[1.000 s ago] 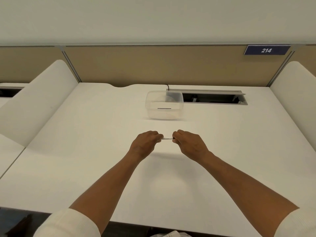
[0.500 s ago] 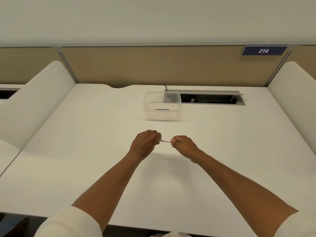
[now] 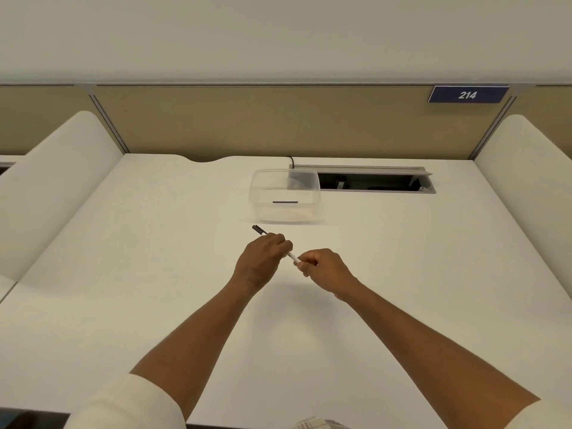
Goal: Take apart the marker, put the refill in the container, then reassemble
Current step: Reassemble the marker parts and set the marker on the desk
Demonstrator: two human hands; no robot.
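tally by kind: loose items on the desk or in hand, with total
Marker, gripped by left hand and right hand: 1
Clear container: 1
Dark stick-shaped item inside it, likely the refill: 1
Total: 3

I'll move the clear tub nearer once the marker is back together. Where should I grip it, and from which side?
Take the clear container by its near rim, reaching over from the front with thumb inside and fingers outside the wall. It stands upright with its top open, and the near side is unobstructed, while the open cable tray crowds its back right corner. Its walls look thin, so squeeze gently.
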